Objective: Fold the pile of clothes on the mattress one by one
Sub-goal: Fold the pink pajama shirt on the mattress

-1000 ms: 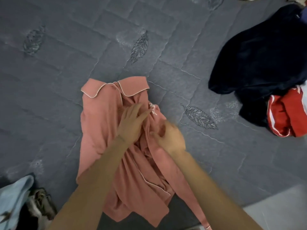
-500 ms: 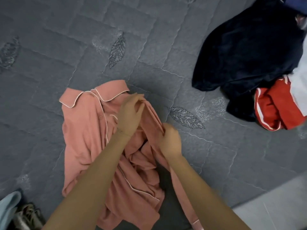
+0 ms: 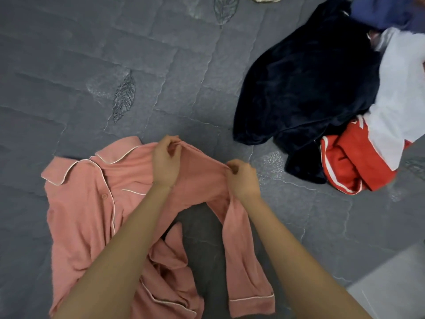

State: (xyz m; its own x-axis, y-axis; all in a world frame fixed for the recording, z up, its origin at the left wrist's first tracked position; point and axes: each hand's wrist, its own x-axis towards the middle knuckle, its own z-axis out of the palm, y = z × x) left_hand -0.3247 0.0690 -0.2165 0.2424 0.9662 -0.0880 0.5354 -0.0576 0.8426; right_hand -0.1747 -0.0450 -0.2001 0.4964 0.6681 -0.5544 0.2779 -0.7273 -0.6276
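Whereas a second ago both hands sat close together in the crumpled middle of the pink shirt (image 3: 87, 215), they have now drawn apart along its shoulder line. Left hand (image 3: 165, 163) pinches the cloth just beside the collar (image 3: 115, 154). Right hand (image 3: 242, 180) pinches it at the shoulder point, fingers curled round the fabric. Between them the edge is pulled taut.

The sleeve (image 3: 243, 261) now runs free from the right hand's grip toward the near edge of the mattress (image 3: 69, 77), cuff lying flat. The shirt lies collar away, close to the near edge and left of centre. Its lower front is bunched beside the forearms.

I judge this a spreading step, with no fold made yet. The pile of clothes (image 3: 303, 88) waits toward the far right edge, well apart from the shirt.
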